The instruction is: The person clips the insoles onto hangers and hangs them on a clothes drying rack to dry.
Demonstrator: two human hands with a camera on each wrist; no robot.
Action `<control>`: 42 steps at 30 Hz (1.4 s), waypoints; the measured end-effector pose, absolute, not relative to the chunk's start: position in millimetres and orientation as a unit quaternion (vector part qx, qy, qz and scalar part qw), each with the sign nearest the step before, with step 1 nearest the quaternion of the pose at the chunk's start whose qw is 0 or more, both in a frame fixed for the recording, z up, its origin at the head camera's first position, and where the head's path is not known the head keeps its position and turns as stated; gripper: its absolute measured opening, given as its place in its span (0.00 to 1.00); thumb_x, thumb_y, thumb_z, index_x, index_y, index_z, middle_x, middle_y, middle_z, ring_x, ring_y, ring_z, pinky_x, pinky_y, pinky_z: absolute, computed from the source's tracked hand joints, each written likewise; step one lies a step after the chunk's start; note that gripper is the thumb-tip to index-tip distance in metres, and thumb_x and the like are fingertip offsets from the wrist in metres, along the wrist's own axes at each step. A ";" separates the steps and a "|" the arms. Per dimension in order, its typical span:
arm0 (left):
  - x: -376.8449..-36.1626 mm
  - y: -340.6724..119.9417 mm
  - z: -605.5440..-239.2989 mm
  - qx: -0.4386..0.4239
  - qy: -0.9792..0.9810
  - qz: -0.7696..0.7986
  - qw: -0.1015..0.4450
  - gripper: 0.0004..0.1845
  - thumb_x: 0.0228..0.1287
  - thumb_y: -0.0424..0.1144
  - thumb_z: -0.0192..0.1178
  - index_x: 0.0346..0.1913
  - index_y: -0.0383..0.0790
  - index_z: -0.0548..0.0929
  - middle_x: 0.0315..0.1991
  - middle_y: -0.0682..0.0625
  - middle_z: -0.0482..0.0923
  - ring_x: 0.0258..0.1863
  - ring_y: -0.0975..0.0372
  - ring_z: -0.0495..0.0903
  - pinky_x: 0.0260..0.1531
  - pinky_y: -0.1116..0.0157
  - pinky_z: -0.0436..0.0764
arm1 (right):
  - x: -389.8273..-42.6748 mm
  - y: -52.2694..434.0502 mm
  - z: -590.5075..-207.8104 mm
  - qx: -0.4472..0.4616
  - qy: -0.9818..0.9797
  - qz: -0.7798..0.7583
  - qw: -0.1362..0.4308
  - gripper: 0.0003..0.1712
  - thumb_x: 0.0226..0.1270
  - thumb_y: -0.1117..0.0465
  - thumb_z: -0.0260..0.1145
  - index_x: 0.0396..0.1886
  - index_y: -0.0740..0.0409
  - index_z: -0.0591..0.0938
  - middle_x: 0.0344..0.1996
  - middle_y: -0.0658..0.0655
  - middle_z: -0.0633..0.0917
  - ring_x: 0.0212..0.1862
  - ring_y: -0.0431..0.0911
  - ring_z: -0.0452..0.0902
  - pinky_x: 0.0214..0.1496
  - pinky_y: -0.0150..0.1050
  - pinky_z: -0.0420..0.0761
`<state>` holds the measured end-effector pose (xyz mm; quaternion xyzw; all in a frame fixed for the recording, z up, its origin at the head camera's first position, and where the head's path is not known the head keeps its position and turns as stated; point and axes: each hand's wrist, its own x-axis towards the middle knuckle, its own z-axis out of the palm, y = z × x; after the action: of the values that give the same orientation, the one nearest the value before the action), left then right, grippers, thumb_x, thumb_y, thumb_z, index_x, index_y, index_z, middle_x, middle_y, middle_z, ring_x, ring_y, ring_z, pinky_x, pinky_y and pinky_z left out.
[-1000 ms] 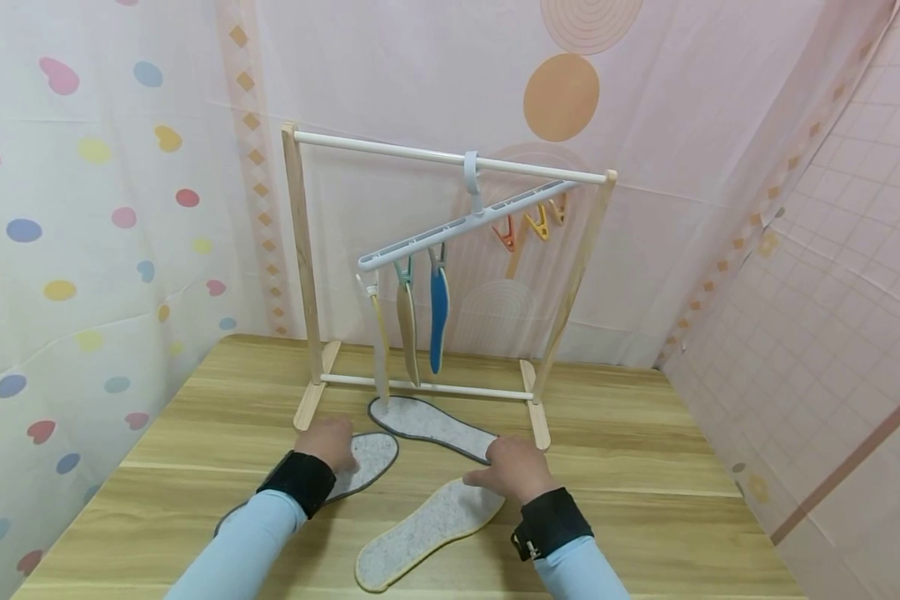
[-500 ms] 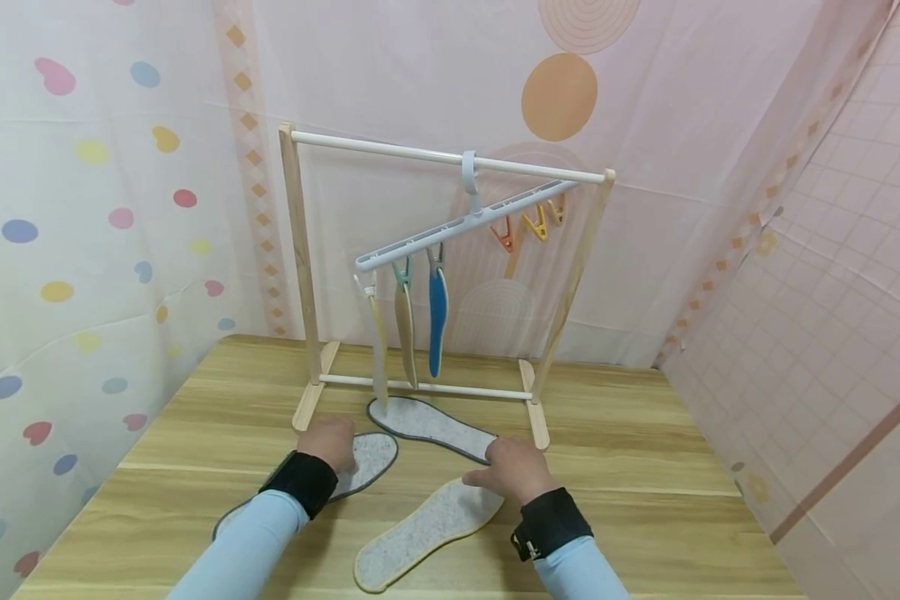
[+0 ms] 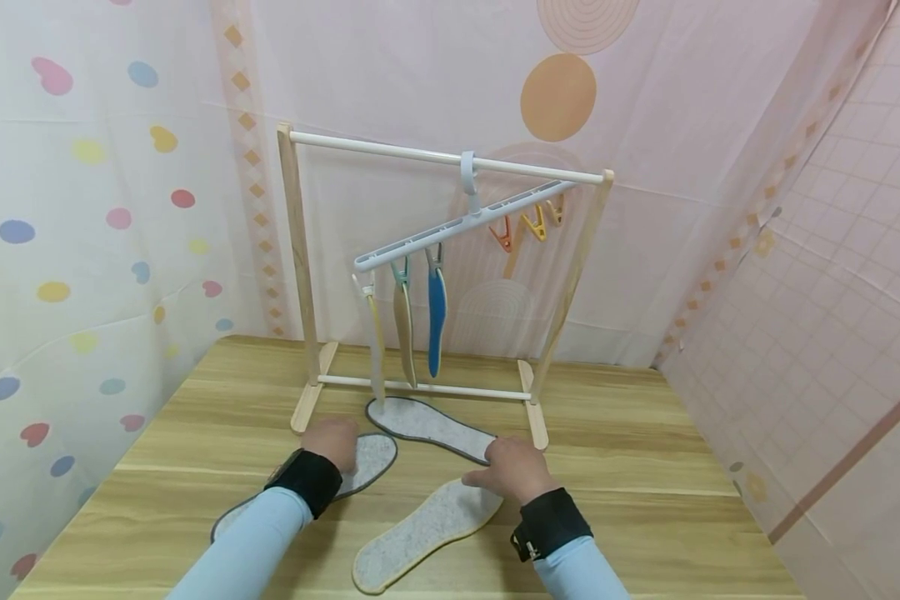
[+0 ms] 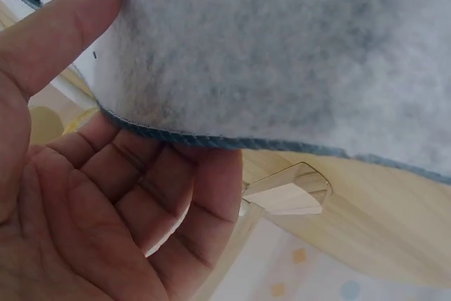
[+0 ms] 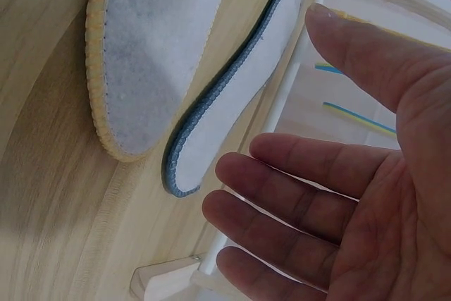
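Note:
Three felt insoles lie on the wooden table (image 3: 645,467) in front of a small drying rack. My left hand (image 3: 335,439) is at the toe of the left grey-edged insole (image 3: 371,457). In the left wrist view my thumb (image 4: 63,26) lies on this insole (image 4: 282,40) and my fingers (image 4: 162,195) reach under its edge. My right hand (image 3: 504,467) hovers with spread fingers (image 5: 296,167) over the toe of the yellow-edged insole (image 3: 420,533) (image 5: 155,47). It holds nothing. A second grey-edged insole (image 3: 431,425) (image 5: 232,103) lies just beyond it.
The wooden rack with a white rail (image 3: 450,157) stands at the back of the table, its foot (image 4: 289,192) close to my left hand. A grey clip hanger (image 3: 457,225) carries three hanging insoles (image 3: 437,321) on the left and bare orange and yellow clips (image 3: 525,227) on the right. Curtains surround the table.

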<state>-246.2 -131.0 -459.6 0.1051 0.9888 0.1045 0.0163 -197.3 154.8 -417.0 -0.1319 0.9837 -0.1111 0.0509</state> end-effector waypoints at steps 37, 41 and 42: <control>-240.4 -132.7 -448.4 0.146 0.983 0.114 -0.001 0.09 0.45 0.27 0.72 0.28 0.35 0.82 0.28 0.44 0.81 0.27 0.54 0.79 0.30 0.54 0.79 | -194.9 154.1 -415.9 -0.134 0.985 -0.107 0.038 0.25 0.55 0.42 0.74 0.31 0.63 0.86 0.26 0.55 0.83 0.28 0.45 0.76 0.29 0.42 0.76; -240.0 -134.2 -446.9 0.151 0.982 0.114 0.004 0.11 0.44 0.28 0.74 0.29 0.35 0.82 0.27 0.44 0.81 0.26 0.55 0.78 0.30 0.55 0.79 | -194.7 154.2 -417.0 -0.137 0.984 -0.108 0.036 0.25 0.56 0.42 0.74 0.30 0.63 0.86 0.25 0.55 0.83 0.28 0.45 0.76 0.29 0.42 0.76; -239.8 -134.5 -446.3 0.152 0.982 0.112 0.005 0.11 0.43 0.29 0.75 0.29 0.35 0.82 0.27 0.45 0.81 0.26 0.55 0.78 0.30 0.55 0.79 | -194.6 154.2 -417.1 -0.138 0.984 -0.108 0.036 0.25 0.56 0.42 0.74 0.31 0.63 0.86 0.26 0.55 0.84 0.28 0.45 0.76 0.29 0.42 0.77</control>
<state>-239.8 -134.5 -446.3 0.1516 0.9820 0.1123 0.0047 -194.6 154.2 -417.1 -0.1375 0.9840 -0.1080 0.0356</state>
